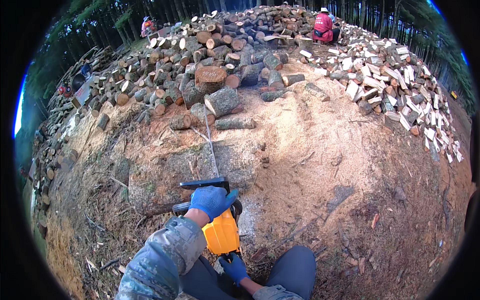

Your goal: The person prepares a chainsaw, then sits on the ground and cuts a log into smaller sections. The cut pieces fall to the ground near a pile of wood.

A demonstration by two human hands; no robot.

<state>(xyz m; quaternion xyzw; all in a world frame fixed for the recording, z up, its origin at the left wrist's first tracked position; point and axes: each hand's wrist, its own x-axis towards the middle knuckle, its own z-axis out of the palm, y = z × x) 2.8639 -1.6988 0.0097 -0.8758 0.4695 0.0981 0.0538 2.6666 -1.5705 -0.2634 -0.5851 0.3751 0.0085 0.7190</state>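
Note:
An orange chainsaw [221, 235] stands between my legs and the thick log [159, 179] lying in front of me. My left hand [211, 201], in a blue glove, is wrapped round its front handle, just behind the black hand guard [204, 183]. Down at the rear handle, my gloved right hand [233, 268] is closed on the saw, its fingers partly hidden. The long thin guide bar [212, 152] points away from me across the log. Whether its chain touches the bark cannot be made out.
Cut rounds [210, 77] are heaped beyond the log, with a short log [235, 123] lying before them. Split firewood [395, 82] piles up at the right. Sawdust [310, 135] covers the ground ahead. A person in red [324, 27] sits at the back; another person [147, 26] is farther left.

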